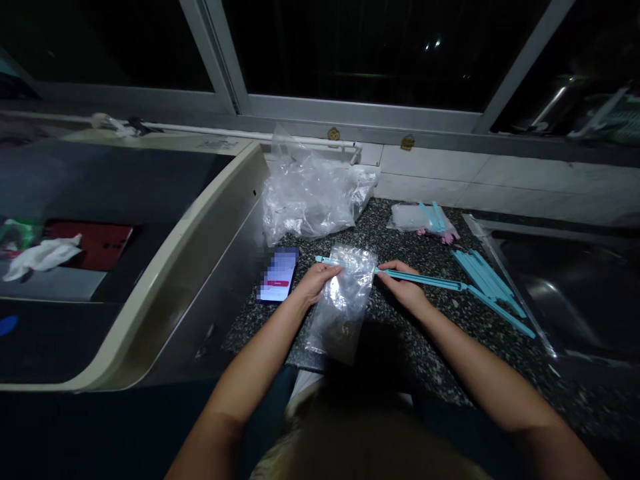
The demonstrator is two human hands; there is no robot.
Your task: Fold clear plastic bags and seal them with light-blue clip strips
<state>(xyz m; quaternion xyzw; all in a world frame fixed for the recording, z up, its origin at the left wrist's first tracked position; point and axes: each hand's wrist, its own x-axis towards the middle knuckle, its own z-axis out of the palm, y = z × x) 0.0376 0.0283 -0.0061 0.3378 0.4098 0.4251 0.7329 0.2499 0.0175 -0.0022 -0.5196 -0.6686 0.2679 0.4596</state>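
Observation:
A clear plastic bag hangs in front of me over the counter. My left hand is closed at its left edge, thumb on the plastic near the top. A long light-blue bag sealing clip runs across the bag's upper part, and its left tip shows just above my left hand. My right hand pinches this clip at the bag's right edge. Toward the right the clip bends at a joint, and a second length slants down over the counter. Several similar blue clips lie beside that length.
Crumpled clear plastic bags stand against the back wall. A phone lies left of my hands, by a large beige-edged machine. At the back right is a packet with blue and pink pieces. A sink borders the right.

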